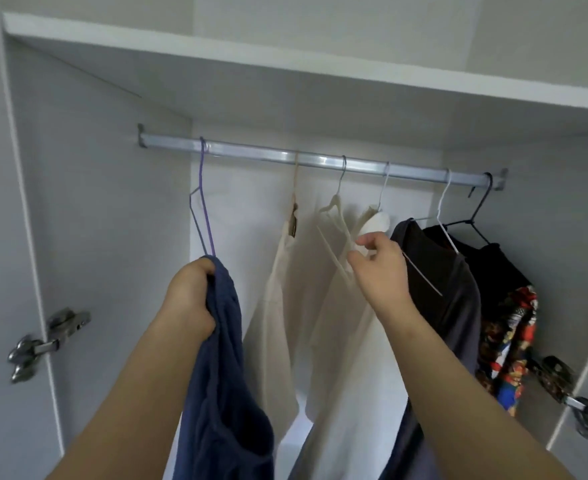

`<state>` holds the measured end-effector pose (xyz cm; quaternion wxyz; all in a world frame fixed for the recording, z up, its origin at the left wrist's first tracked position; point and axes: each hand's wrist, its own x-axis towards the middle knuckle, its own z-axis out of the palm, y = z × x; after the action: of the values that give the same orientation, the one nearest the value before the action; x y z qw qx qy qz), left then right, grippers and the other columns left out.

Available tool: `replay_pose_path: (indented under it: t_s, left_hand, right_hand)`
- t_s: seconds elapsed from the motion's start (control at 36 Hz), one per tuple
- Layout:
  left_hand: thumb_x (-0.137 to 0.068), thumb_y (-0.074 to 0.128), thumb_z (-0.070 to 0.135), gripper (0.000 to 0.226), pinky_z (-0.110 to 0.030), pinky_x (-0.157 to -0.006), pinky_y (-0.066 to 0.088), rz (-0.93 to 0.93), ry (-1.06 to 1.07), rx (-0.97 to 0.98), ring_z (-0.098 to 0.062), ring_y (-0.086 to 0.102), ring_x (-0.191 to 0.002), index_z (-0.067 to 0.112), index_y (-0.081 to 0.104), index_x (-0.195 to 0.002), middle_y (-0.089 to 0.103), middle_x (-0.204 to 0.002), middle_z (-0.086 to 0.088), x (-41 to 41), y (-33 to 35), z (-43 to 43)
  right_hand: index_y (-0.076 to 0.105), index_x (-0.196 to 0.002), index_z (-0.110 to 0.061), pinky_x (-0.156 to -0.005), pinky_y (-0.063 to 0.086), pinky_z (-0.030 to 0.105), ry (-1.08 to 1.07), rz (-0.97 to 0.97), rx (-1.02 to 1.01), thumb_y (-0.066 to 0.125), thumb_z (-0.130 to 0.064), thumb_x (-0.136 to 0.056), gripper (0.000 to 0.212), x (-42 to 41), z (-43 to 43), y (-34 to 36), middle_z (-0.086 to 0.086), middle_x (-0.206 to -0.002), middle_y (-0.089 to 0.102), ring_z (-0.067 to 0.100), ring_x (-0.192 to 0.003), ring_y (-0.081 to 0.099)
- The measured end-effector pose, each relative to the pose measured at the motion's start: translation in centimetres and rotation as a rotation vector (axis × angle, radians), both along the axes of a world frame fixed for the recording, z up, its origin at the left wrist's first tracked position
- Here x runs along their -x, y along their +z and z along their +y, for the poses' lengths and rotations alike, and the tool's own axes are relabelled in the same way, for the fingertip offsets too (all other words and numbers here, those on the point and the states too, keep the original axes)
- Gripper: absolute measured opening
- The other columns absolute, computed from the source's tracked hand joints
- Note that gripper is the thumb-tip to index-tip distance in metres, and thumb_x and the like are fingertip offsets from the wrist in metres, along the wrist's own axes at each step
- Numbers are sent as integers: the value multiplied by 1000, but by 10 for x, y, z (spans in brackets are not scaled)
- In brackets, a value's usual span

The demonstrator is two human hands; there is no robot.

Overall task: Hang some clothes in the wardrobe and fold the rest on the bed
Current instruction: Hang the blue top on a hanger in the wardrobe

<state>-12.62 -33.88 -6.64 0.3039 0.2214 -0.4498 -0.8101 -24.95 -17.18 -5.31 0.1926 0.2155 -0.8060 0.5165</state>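
I look into an open wardrobe with a metal rail (pixel 285 155) across it. My left hand (pixel 190 296) grips a dark blue garment (pixel 223 393) that hangs down from my fist, just under a purple wire hanger (pixel 202 209) hooked on the rail's left end. My right hand (pixel 379 268) pinches the collar of a cream garment (pixel 337 341) on a white hanger (pixel 334 206). Another cream garment (pixel 278 289) hangs to its left.
To the right hang a dark grey shirt (pixel 438 271), a black garment (pixel 493 268) and a colourful patterned cloth (pixel 507 344). A white shelf (pixel 285 67) runs above the rail. Door hinges (pixel 43 341) sit on the left side and hinges (pixel 576 407) on the right.
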Motion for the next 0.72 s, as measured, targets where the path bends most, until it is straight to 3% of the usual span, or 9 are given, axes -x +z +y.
replay_pose_path:
  t_s: [0.08, 0.19, 0.31, 0.36, 0.47, 0.56, 0.61, 0.67, 0.72]
  left_hand:
    - [-94, 40, 9, 24, -15, -35, 41, -64, 29, 64, -15, 46, -57, 13, 44, -71, 47, -69, -4, -1, -2, -2]
    - [-94, 41, 9, 24, -28, -51, 39, -97, 83, 78, -16, 44, -57, 12, 43, -71, 45, -69, -4, -5, -7, -10]
    - [-95, 39, 7, 26, -19, -40, 41, -114, 125, 92, -15, 43, -56, 13, 41, -70, 44, -68, -4, -17, -5, -17]
    - [-95, 38, 6, 26, -15, -35, 40, -96, 149, 102, -15, 43, -56, 13, 41, -69, 43, -67, -4, -21, -3, -21]
    - [-94, 38, 5, 27, -11, -30, 36, -140, 143, 160, -15, 42, -54, 11, 41, -68, 43, -66, -4, -26, 3, -25]
    - [-94, 39, 5, 25, -18, -39, 40, -164, 135, 183, -15, 43, -55, 11, 41, -69, 44, -66, -4, -22, 5, -25]
    - [-93, 40, 4, 25, -21, -44, 40, -172, 111, 185, -15, 44, -55, 11, 42, -70, 44, -67, -4, -16, 4, -22]
    - [-93, 40, 4, 25, -16, -37, 40, -175, 81, 189, -16, 44, -55, 10, 42, -69, 44, -67, -4, -10, 4, -18]
    - [-94, 40, 3, 26, -13, -34, 38, -168, 82, 175, -16, 43, -55, 10, 42, -69, 44, -67, -4, -5, 4, -17]
  right_hand:
    - [53, -123, -13, -100, 31, 31, -36, 34, -119, 55, -19, -88, 36, 7, -10, 8, 11, -129, 46, 29, -122, 39]
    - [55, -120, -14, -95, 34, 25, 50, 192, -43, 53, -13, -89, 32, -2, -31, 12, 5, -125, 48, 22, -119, 42]
    - [58, -116, -15, -85, 32, 18, 216, 206, -8, 55, -15, -88, 28, -12, -67, 15, 0, -117, 49, 16, -106, 49]
    - [59, -115, -15, -85, 29, 16, 224, 189, 5, 57, -14, -87, 28, -12, -78, 15, 4, -122, 52, 20, -113, 48]
    - [60, -117, -20, -99, 25, 30, -25, 247, -111, 53, -20, -88, 30, 5, -70, 13, 4, -130, 52, 26, -124, 39]
    - [54, -125, -18, -103, 21, 35, -166, 147, -212, 50, -21, -90, 36, 25, -53, 11, 8, -138, 43, 31, -127, 33]
    - [47, -132, -15, -104, 25, 38, -129, 18, -266, 50, -20, -91, 42, 37, -47, 6, 12, -140, 38, 36, -126, 33]
    - [40, -136, -14, -102, 35, 42, -50, -102, -257, 51, -17, -91, 47, 44, -43, -2, 15, -140, 34, 39, -122, 39]
    - [40, -136, -14, -100, 38, 43, -68, -105, -216, 53, -16, -90, 48, 44, -41, -8, 15, -140, 34, 38, -120, 40]
